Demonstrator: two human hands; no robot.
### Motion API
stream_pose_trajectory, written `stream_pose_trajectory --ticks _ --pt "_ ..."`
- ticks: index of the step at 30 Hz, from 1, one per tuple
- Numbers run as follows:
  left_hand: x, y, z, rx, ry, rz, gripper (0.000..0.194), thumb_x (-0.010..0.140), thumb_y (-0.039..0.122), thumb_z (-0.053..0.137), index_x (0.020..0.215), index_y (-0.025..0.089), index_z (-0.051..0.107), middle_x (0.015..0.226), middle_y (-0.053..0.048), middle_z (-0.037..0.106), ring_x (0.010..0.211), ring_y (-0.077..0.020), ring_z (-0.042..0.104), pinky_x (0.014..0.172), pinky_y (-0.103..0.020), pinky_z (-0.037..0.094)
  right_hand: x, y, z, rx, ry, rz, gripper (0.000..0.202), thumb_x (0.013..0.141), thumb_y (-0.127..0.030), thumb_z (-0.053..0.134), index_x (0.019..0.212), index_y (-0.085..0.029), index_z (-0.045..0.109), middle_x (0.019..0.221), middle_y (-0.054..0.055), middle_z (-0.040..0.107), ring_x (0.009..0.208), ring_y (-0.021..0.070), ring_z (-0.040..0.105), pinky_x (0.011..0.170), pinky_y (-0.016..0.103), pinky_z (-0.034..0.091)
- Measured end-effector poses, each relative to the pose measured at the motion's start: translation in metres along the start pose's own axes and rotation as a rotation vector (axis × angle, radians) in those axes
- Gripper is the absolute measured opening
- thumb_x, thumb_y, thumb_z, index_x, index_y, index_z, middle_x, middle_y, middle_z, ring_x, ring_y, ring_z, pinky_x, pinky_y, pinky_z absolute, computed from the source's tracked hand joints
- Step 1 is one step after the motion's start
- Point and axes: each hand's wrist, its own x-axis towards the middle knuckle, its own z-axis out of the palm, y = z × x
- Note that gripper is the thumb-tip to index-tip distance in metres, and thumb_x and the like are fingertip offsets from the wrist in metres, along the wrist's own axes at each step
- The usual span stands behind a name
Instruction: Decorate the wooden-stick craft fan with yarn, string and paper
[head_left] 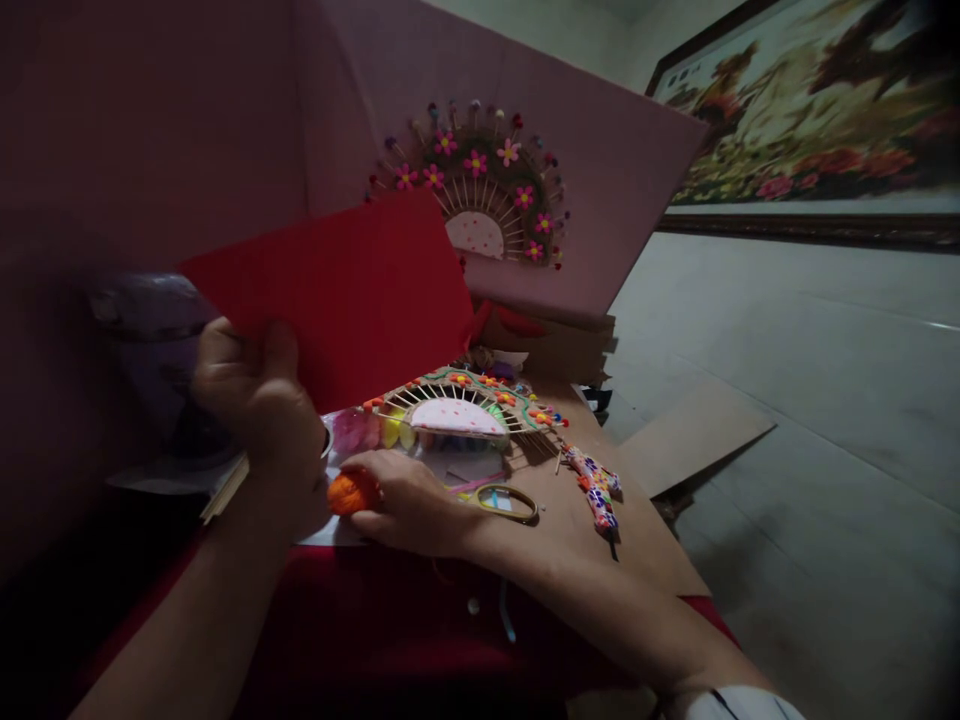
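One left hand (259, 390) pinches one flat, matte red sheet (345, 300), thumb in front, raised above the worktop; one right hand (412, 500) curls its fingers around one round, fibrous orange ball (351, 493) near the front edge. Two half-round stick fans show: an upper fan (475, 163) (eight pink flowers visible) on one upright board (600, 180), and a lower fan (457, 417) behind the right hand.

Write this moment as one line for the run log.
left hand: holds red sheet raised | right hand: holds orange ball | beyond: flower-trimmed fan
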Motion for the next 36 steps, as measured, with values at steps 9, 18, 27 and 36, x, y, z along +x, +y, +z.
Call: stream_pose_trajectory --ticks 9,18,27,36 --pt "-0.009 0.000 -0.001 0.007 -0.110 -0.090 0.014 0.071 0.003 0.061 0.073 0.015 0.057 0.071 0.003 0.056 0.064 -0.0073 0.047 0.059 -0.019 0.040 -0.002 0.009 0.003 0.146 0.108 0.156 0.045 0.077 -0.030 0.068 0.119 -0.021 0.053 0.113 0.006 0.064 0.104 0.0204 0.058 0.090 0.034 0.044" --pt "-0.012 -0.004 0.000 0.012 -0.129 -0.117 0.012 0.070 0.004 0.064 0.075 0.014 0.059 0.067 0.004 0.054 0.061 -0.0063 0.047 0.062 -0.020 0.041 -0.011 0.012 -0.029 0.095 -0.035 0.158 0.032 0.087 -0.029 0.058 0.117 -0.017 0.060 0.114 0.009 0.066 0.103 0.0196 0.059 0.088 0.034 0.045" --pt "-0.015 -0.007 0.002 -0.059 -0.130 -0.111 0.014 0.070 0.001 0.062 0.077 0.013 0.061 0.068 0.004 0.057 0.062 -0.0059 0.049 0.063 -0.020 0.041 -0.095 0.028 -0.093 -0.329 -0.193 0.336 0.010 0.084 -0.016 0.052 0.088 -0.016 0.061 0.088 0.006 0.065 0.078 0.0158 0.056 0.065 0.026 0.036" --pt "-0.022 -0.009 0.003 -0.002 -0.158 -0.124 0.014 0.068 0.004 0.063 0.077 0.014 0.060 0.069 0.004 0.057 0.063 -0.0077 0.051 0.064 -0.025 0.041 -0.118 0.022 -0.084 -0.635 -0.265 0.315 0.017 0.080 -0.036 0.057 0.076 -0.019 0.056 0.080 0.008 0.062 0.069 0.0193 0.050 0.060 0.032 0.027"
